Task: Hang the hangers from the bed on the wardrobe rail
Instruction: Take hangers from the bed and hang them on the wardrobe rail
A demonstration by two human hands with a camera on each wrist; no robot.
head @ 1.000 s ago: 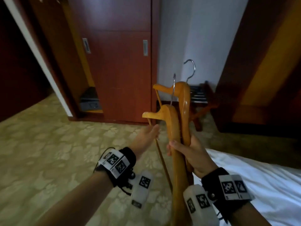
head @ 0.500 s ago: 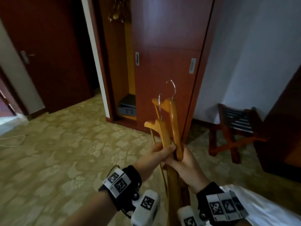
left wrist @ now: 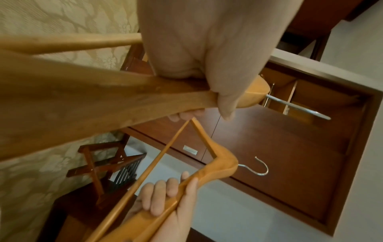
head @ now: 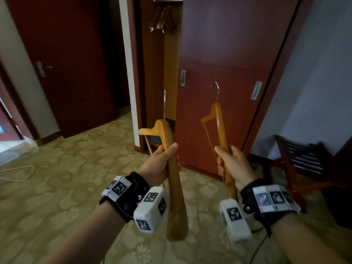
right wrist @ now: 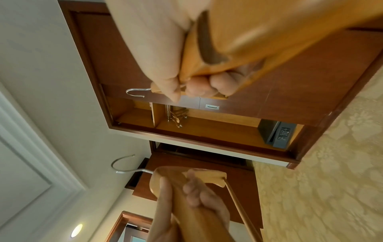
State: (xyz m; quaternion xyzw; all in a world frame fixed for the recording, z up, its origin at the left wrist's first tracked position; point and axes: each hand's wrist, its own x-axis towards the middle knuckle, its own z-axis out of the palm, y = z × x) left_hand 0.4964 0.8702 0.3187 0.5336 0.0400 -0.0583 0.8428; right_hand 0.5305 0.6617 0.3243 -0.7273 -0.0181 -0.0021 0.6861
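Observation:
I hold two wooden hangers with metal hooks, one in each hand, hooks pointing up. My left hand (head: pixel 163 161) grips the left hanger (head: pixel 167 138) by its arm; the same hanger (left wrist: pixel 103 98) fills the left wrist view. My right hand (head: pixel 230 164) grips the right hanger (head: pixel 219 126), also seen as hanger (right wrist: pixel 238 32) in the right wrist view. Ahead, the wardrobe (head: pixel 219 54) stands with its left side open. Its rail (head: pixel 167 0) runs across the top and carries several wooden hangers (head: pixel 162 20). The bed is out of view.
A dark safe (right wrist: pixel 277 134) sits low in the open wardrobe bay. A wooden luggage rack (head: pixel 301 162) stands at the right. A dark door (head: pixel 62 63) is at the left, and a white cable (head: pixel 17 174) lies on the patterned carpet (head: pixel 66 178).
Both hangers were together in my right hand; my left hand has taken one and the two have moved apart. The view has swung left and up toward the open wardrobe bay.

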